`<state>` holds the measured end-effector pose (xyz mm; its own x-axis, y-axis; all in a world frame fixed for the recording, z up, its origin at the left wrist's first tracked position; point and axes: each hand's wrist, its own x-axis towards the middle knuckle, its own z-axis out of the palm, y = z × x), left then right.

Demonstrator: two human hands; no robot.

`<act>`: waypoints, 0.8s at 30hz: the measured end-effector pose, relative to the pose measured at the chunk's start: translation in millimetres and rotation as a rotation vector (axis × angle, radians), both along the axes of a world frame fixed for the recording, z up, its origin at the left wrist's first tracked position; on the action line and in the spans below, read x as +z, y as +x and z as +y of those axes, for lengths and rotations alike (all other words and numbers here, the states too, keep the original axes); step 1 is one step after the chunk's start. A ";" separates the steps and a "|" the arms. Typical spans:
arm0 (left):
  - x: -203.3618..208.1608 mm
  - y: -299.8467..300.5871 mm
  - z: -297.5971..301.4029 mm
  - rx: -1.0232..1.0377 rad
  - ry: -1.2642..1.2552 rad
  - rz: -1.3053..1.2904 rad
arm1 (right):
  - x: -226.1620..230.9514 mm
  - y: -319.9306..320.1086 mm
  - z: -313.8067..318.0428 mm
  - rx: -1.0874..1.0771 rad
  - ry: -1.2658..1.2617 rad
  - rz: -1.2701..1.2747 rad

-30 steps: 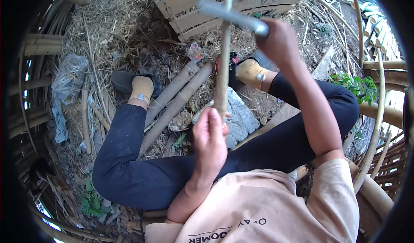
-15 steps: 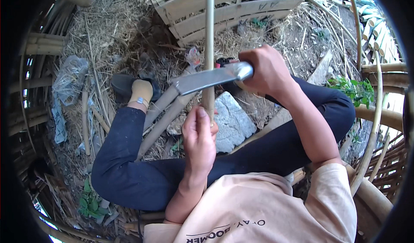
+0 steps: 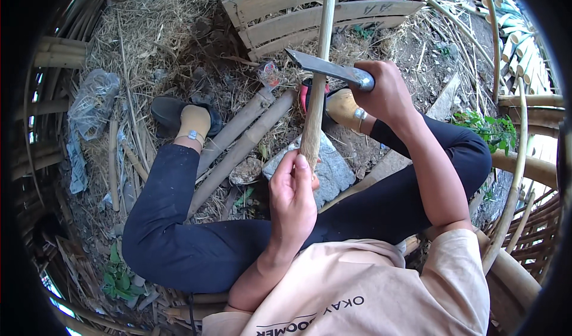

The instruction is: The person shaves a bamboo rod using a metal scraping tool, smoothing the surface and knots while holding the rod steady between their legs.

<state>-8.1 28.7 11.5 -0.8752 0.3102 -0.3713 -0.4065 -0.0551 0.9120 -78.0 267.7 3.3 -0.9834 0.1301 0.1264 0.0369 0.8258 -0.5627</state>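
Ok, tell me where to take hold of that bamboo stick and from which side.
Grip the bamboo stick at its lower end, where the left hand already wraps it, coming from the person's side. It stands nearly upright above the flat stone, and the blade in the right hand crosses it higher up, so stay well below that.

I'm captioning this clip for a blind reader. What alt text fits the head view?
Seen from above, a seated person's left hand grips a bamboo stick upright while the right hand holds a knife with its blade against it. Straw, bamboo poles and a flat stone lie between their legs.
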 end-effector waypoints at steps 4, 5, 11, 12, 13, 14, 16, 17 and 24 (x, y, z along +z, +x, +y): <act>4.4 -1.0 0.9 0.008 -0.043 -0.016 | 0.5 -0.9 -2.3 -0.009 0.016 0.039; 7.0 -0.6 1.3 0.009 -0.059 -0.016 | 2.1 -3.9 -0.7 -0.006 0.019 0.061; 9.2 16.8 11.2 -0.036 0.011 0.048 | 13.7 -10.0 28.1 -0.149 -0.063 0.094; 9.5 14.3 10.0 -0.050 -0.015 0.064 | 9.5 -11.3 30.8 -0.126 -0.013 0.187; 9.8 12.5 11.0 -0.065 -0.033 0.079 | 8.0 -12.0 33.6 -0.102 0.044 0.278; 10.0 13.9 12.1 -0.062 -0.024 0.081 | 7.3 -9.6 34.8 -0.097 0.031 0.255; 10.0 19.2 13.5 -0.056 -0.011 0.079 | 6.5 -6.7 33.3 -0.097 0.032 0.233; 10.6 19.8 13.2 -0.063 -0.045 0.087 | 6.1 -5.5 31.6 -0.097 0.030 0.219; 15.3 18.2 15.2 -0.071 -0.087 0.100 | 15.2 -9.5 37.0 -0.122 0.018 0.160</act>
<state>10.1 43.9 26.9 -0.8861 0.3430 -0.3117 -0.3135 0.0519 0.9482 -87.6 304.8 18.5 -0.9275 0.2437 0.2835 0.0488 0.8307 -0.5545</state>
